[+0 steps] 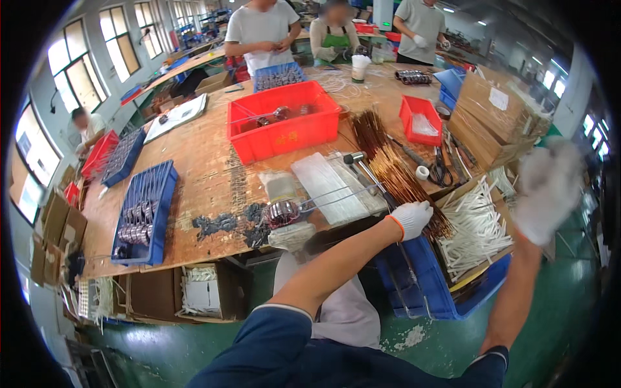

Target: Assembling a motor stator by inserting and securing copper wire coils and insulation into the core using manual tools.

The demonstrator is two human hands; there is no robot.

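red bin (284, 136) holds coils; blue crate (424, 284) holds white tubes (475, 229).

Both gloved hands reach forward: left hand (411, 217) low with fingers curled, right hand (548, 189) raised, blurred.

Red bin (284, 132) blocks the bench's middle; bare wood (200, 155) left of it

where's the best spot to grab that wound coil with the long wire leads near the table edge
Probably grip the coil by its round wound body, fingers pinching across its outer sides from above, coming in from the near table edge. The body is compact and thick, while its thin leads run off to the right over the white sheets and would likely bend. The left hand is nearest.
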